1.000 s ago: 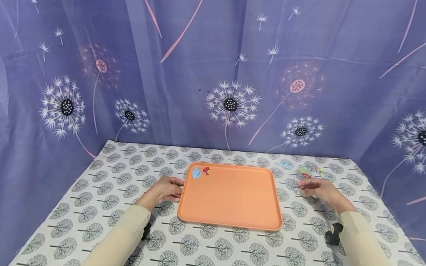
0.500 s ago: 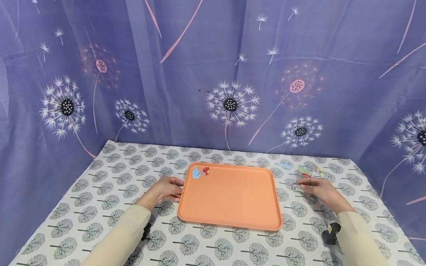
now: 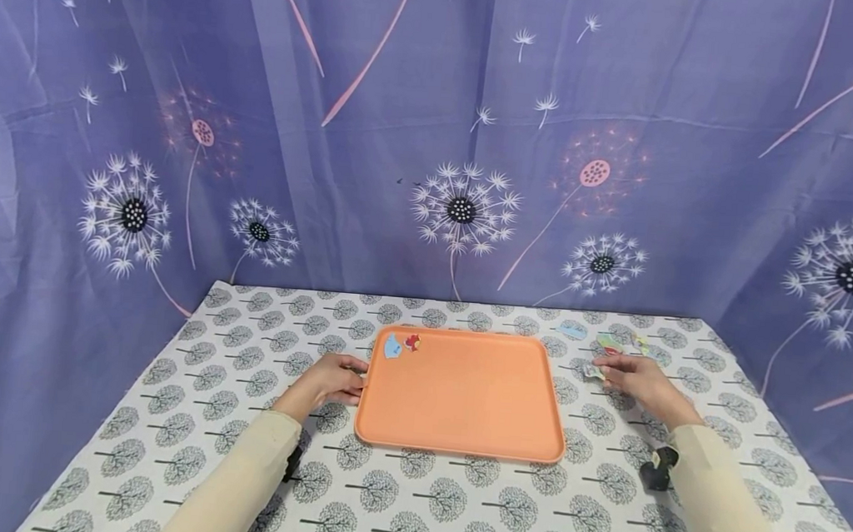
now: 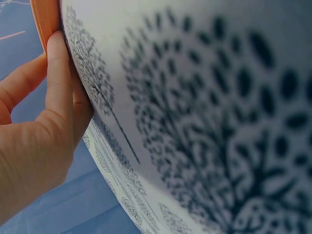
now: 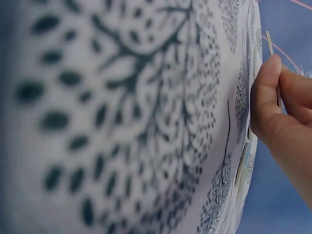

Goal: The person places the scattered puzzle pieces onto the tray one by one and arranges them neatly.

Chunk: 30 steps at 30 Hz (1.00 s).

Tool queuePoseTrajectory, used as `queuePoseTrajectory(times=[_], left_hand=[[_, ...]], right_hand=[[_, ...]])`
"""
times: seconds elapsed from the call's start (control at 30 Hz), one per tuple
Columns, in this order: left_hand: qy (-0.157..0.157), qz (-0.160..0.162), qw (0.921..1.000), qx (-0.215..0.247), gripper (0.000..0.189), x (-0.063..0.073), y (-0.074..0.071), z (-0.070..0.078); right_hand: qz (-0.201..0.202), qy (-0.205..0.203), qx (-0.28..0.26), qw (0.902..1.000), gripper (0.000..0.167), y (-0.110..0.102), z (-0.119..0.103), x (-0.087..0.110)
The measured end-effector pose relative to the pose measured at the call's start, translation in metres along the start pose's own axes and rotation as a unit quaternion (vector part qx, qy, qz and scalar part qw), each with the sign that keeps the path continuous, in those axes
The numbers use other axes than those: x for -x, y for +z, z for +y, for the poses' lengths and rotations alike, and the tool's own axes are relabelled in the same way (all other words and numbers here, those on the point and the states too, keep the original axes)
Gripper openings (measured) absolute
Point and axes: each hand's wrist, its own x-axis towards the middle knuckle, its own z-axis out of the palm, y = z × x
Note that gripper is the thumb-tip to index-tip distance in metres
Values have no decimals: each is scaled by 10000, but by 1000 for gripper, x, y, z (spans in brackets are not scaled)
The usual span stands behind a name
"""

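Note:
In the head view, an orange tray (image 3: 465,394) lies on the table. My left hand (image 3: 329,378) holds its left rim; the left wrist view has the fingertips against the orange edge (image 4: 45,24). A light-blue flat piece (image 3: 393,346) and a small red piece (image 3: 411,342) lie in the tray's far left corner. To the right of the tray, my right hand (image 3: 639,381) pinches a thin flat piece (image 3: 595,372) between thumb and finger. Edge-on in the right wrist view, this piece (image 5: 269,43) sticks out past the fingertips; its printed face is mostly hidden.
Beyond the right hand lie a pale-blue piece (image 3: 572,330), a green and red piece (image 3: 610,344) and a yellowish piece (image 3: 641,343). A tree-print cloth (image 3: 408,498) covers the table. Purple dandelion curtains (image 3: 374,170) hang behind and at both sides.
My right hand has shifted slightly, and more of the flat piece shows at its fingertips. The left hand, tray and the pieces on it have stayed in place.

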Motion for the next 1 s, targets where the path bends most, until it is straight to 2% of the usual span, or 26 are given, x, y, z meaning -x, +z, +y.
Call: queuePoseTrajectory(times=[0.17,0.23,0.4,0.5,0.67,1.0], left_hand=[[4,14,10000,10,38,-1,0,0],[2,25,10000,13,37,-1,0,0],[-23,1,10000,-15,37,-3,0,0],[-64,-5,10000,-6,38,-3,-1,0],[-74,12,10000,25,37,-2,-1,-1],[-75,71,9999,8,35,-3,0,-2]], right_hand=[[-39,-122,404,9991,50,-1,-2,2],[-54,-110,275,9995,50,-1,-2,2],[239,7,-145,9996,48,2,-3,0],[510,183,-126,9985,52,3,-3,0],[683,384,-197,9967,56,4,-4,-1],[744,217,-310,9965,57,7,-6,-2]])
